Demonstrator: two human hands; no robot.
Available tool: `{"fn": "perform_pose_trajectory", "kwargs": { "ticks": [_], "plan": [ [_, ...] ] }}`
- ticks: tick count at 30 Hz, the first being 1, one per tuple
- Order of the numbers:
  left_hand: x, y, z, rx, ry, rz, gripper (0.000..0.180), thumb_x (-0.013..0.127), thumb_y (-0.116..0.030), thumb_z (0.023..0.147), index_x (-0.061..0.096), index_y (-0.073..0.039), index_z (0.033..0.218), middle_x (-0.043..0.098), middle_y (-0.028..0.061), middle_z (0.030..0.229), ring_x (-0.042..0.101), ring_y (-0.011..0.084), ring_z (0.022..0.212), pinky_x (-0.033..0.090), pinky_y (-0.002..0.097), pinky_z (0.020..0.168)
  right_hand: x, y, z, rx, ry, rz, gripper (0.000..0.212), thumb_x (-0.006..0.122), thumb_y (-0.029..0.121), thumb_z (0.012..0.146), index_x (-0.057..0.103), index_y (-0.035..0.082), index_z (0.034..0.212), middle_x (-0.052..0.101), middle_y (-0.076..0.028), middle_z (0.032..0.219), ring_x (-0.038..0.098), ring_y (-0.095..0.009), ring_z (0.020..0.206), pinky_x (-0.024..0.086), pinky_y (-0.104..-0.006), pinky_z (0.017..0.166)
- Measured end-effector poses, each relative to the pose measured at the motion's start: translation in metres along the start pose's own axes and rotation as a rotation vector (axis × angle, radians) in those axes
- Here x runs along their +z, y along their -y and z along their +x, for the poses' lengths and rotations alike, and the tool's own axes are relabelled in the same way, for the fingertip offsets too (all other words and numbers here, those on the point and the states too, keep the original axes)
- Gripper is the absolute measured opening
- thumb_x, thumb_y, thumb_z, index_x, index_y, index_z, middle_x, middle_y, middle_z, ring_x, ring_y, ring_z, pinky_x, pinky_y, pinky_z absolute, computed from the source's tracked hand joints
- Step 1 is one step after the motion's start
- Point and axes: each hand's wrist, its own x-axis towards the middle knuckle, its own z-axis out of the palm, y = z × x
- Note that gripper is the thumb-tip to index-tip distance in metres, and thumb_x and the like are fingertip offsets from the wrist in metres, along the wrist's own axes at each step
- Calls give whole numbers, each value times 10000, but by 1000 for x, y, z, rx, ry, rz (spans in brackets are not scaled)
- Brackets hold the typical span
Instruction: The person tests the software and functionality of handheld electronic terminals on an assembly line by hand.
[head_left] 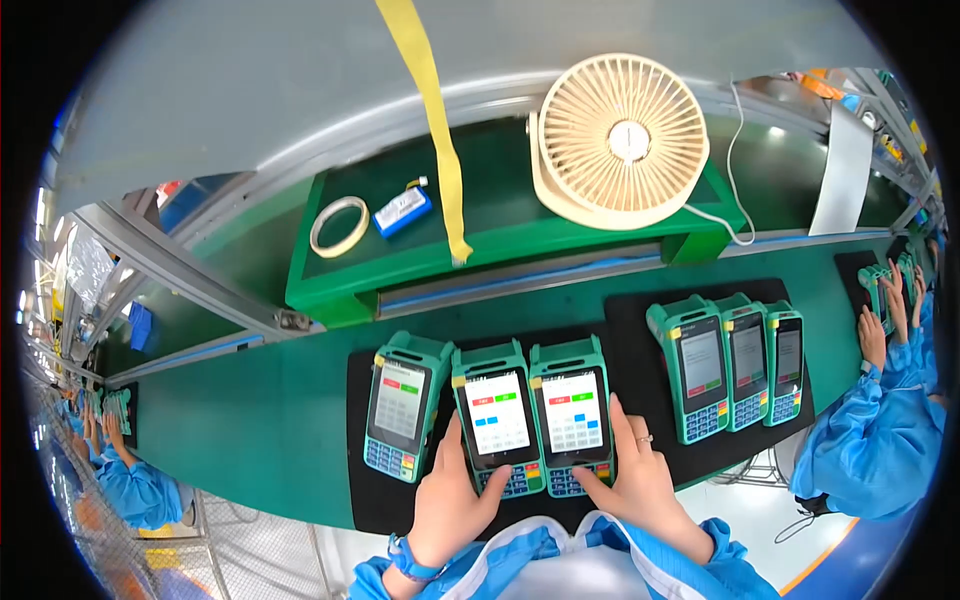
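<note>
Two green card payment terminals stand side by side between my hands, their screens lit with red and green buttons. My left hand (455,492) holds the left side of the middle terminal (497,410), fingers along its edge and thumb at the keypad. Along the outer side of the right terminal (572,405) lie the fingers of my right hand (637,478), with that thumb on its lower keys. A third terminal (400,405), its screen dimmer, lies just left of my left hand. All three rest on a black mat (362,500).
Three more terminals (738,365) lie on a second black mat (640,310) to the right. Behind, a green shelf (330,290) carries a tape roll (340,227), a blue battery pack (402,212) and a cream fan (622,140). Yellow tape (440,130) hangs down. Co-workers sit on both sides.
</note>
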Motion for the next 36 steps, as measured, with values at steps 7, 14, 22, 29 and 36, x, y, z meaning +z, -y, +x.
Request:
{"fn": "perform_pose_trajectory", "kwargs": {
  "ticks": [7,14,22,29,36],
  "plan": [
    [8,-8,0,10,-34,163,874,707,-284,727,204,68,1349,532,232,1067,634,356,736,521,370,554,8,11,1,113,49,-75,930,715,282,690,190,-91,1360,457,-210,1063,606,-274,653,494,-318,466],
    [12,-15,-4,41,-108,261,902,713,-339,719,215,71,1350,547,229,1013,638,335,693,514,350,512,5,16,-4,186,53,-45,976,731,293,661,173,-63,1378,447,-228,1104,604,-322,699,503,-353,539],
    [-16,2,-7,-98,210,-147,806,617,-1,773,145,-30,1425,513,163,1041,618,208,677,513,277,565,-25,-4,-3,174,279,395,779,611,14,773,191,57,1427,416,-179,1177,582,-215,705,509,-296,623],
    [2,0,-5,-89,107,-44,832,675,-85,748,169,20,1400,512,182,1035,620,257,757,519,296,569,-18,-1,-4,173,222,271,814,656,88,759,183,45,1420,404,-178,1183,595,-254,767,516,-306,605],
    [10,0,-5,33,8,99,881,718,-167,720,172,76,1367,488,208,1027,615,319,783,516,333,539,1,7,-8,94,83,50,884,700,169,724,163,-38,1394,406,-202,1155,608,-302,768,530,-317,548]
  ]
}}
